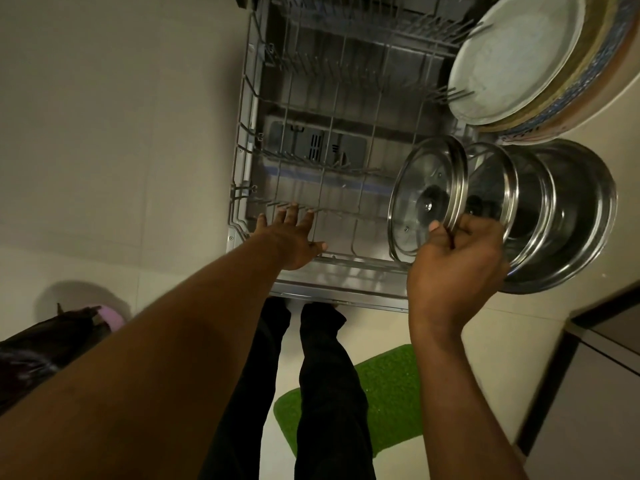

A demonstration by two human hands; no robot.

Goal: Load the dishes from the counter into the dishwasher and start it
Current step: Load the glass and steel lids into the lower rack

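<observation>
The lower rack (241, 140) of the dishwasher is pulled out below the person, mostly bare wire, with a grey plate (516, 60) leaning among the tines at 1 o'clock and steel bowls (571, 216) nested on edge at 3 o'clock. The right grip (453, 265) is closed on the steel rim of a glass lid (427, 199), thumb on the near face and fingers curled behind, holding it upright at the rack's 4 o'clock corner; a second lid (491, 185) stands just behind it, and I cannot tell whether the same hand carries that one too. The left grip (291, 237) is wide, fingers spread flat, holding nothing, reaching to the front tines at 7 o'clock. The step in hand looks like seating the lid. To do it well, keep it on edge and lower the rim between two tines rather than onto their tips, knob side turned away from its neighbour so glass does not knock steel — and let go only once it leans settled. The flat hand can steady the rack meanwhile
</observation>
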